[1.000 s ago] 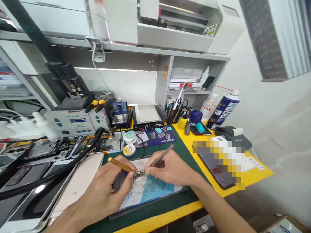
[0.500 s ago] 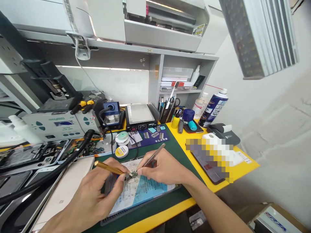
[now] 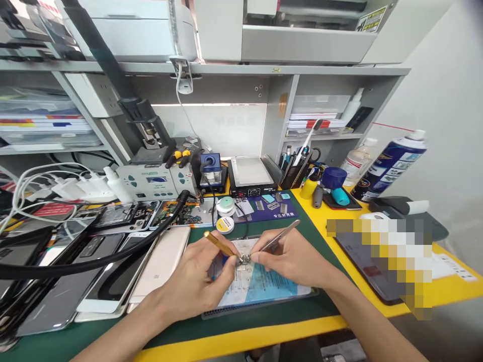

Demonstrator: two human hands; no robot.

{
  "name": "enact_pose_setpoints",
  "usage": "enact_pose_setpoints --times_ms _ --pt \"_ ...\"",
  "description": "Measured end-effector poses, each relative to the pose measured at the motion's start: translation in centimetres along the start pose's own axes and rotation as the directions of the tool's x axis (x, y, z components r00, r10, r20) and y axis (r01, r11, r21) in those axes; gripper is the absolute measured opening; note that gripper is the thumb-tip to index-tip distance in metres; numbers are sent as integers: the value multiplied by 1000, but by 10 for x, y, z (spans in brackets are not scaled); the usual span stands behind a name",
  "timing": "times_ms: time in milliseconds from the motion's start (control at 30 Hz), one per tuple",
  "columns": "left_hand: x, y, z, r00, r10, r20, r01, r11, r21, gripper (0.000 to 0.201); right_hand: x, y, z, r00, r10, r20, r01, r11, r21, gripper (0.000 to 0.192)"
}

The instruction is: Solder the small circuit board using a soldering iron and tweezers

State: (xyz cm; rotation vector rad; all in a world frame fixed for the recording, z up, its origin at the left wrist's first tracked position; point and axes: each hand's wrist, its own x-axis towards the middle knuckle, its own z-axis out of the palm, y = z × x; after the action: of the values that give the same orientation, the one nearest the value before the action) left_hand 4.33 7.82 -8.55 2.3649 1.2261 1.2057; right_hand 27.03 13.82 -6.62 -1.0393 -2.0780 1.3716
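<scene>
My left hand (image 3: 204, 271) is closed round a slim gold-coloured pen-like tool (image 3: 221, 245), its tip hidden by my fingers. In my right hand (image 3: 298, 259) are what look like steel tweezers (image 3: 279, 236), held like a pen, with their rear end pointing up and right. Between my fingertips lies a small green circuit board (image 3: 246, 259), which both hands touch or nearly touch. Beneath it is a stained white and blue printed sheet (image 3: 269, 286) on a flat pad. I cannot make out the tool tips on the board.
Several phones (image 3: 158, 266) and a thick black hose (image 3: 151, 239) lie left. Behind stand a rework station (image 3: 158, 182), a small heating plate (image 3: 252, 173), round tins (image 3: 225, 224) and a pen holder (image 3: 296, 173). A spray can (image 3: 390, 163) and a dark phone (image 3: 372, 266) are right.
My view has turned left, so the bench appears shifted right and more phones show. Both hands stay at the small board with the same tools; the gold tool looks slightly steeper.
</scene>
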Motion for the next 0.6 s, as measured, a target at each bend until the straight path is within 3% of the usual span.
enact_pose_setpoints --times_ms 600 --pt "-2 -1 1 1000 -16 1 16 1000 -26 11 -1 -1 2 999 27 -18 -27 1000 -2 17"
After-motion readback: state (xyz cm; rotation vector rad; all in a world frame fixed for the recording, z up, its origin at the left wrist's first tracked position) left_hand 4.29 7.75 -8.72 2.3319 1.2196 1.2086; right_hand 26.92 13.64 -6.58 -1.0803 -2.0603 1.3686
